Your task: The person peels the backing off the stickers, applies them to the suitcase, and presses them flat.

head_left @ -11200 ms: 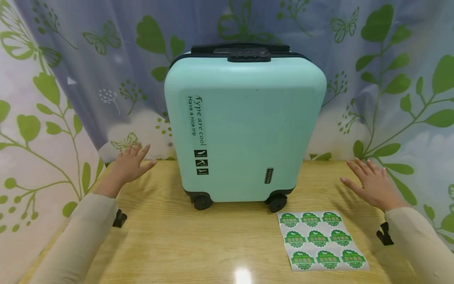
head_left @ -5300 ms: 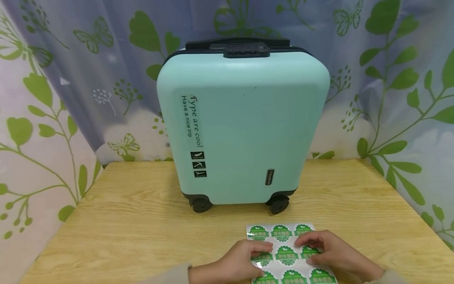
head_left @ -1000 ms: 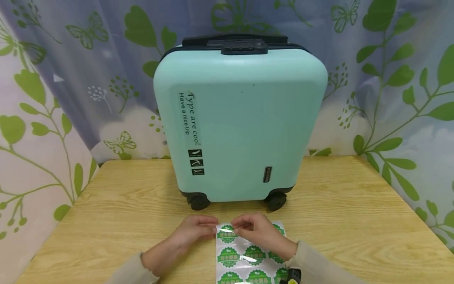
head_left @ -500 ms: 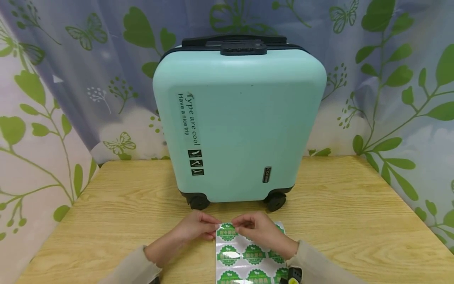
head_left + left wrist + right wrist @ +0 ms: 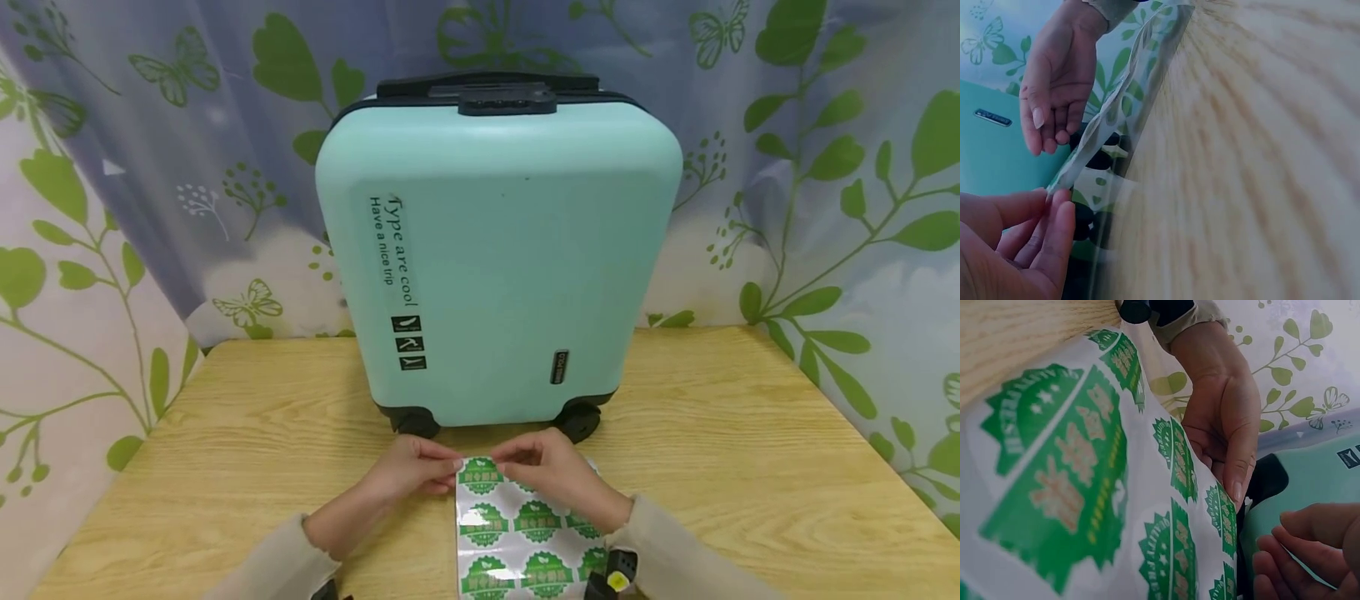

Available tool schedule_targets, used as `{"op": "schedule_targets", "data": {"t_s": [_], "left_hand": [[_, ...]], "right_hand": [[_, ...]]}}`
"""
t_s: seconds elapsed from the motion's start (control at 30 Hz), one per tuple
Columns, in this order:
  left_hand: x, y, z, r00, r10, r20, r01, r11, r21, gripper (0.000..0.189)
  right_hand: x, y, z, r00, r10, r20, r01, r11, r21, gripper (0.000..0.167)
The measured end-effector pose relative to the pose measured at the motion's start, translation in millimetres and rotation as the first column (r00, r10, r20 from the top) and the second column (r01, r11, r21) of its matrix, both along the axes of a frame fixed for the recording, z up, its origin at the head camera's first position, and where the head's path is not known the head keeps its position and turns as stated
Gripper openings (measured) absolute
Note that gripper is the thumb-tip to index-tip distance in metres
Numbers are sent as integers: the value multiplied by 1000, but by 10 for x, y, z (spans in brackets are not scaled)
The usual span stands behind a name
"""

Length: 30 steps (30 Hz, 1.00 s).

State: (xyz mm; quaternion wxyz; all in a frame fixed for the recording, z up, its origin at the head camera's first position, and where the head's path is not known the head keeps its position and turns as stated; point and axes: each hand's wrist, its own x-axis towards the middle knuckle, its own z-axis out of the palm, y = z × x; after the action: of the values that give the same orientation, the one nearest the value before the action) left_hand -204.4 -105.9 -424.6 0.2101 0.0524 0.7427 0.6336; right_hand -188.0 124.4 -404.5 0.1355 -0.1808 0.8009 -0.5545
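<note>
A white sheet of round green stickers [image 5: 495, 546] lies in front of the suitcase, raised off the wooden table in the left wrist view. At its far left corner my left hand [image 5: 405, 475] pinches the edge between thumb and fingers, also plain in the right wrist view, where that hand [image 5: 1225, 419] is behind the sheet. My right hand [image 5: 562, 479] hovers over the sheet's far edge, fingertips close to the corner sticker [image 5: 481, 476]. Loosely bent, the right hand's fingers [image 5: 1060, 119] hold nothing in the left wrist view.
Upright behind the hands stands a mint green suitcase [image 5: 495, 275] with black wheels [image 5: 577, 422] and printed lettering. A leaf-patterned curtain [image 5: 825, 167] hangs behind and around the table [image 5: 750, 467].
Both hands first lay apart on the table, then came to the sheet and shifted it left. Over the last second, the left fingers closed on the corner; sheet and hands rose slightly toward the suitcase.
</note>
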Motion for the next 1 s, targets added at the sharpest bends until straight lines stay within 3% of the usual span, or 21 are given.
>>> {"op": "schedule_targets", "data": {"t_s": [0.23, 0.43, 0.7, 1.0], "left_hand": [[5, 13, 42, 999, 5, -31, -4, 1000, 9, 23], [44, 45, 40, 1000, 26, -18, -26, 1000, 5, 22], [72, 91, 37, 997, 34, -72, -32, 999, 36, 23], [111, 102, 46, 994, 40, -97, -34, 997, 66, 22]], "right_hand": [[-77, -38, -54, 996, -24, -80, 26, 999, 23, 20], [-100, -57, -78, 992, -45, -114, 52, 997, 61, 19], [-64, -94, -77, 968, -56, -244, 85, 990, 111, 17], [-51, -113, -82, 973, -75, -219, 102, 988, 113, 16]]}}
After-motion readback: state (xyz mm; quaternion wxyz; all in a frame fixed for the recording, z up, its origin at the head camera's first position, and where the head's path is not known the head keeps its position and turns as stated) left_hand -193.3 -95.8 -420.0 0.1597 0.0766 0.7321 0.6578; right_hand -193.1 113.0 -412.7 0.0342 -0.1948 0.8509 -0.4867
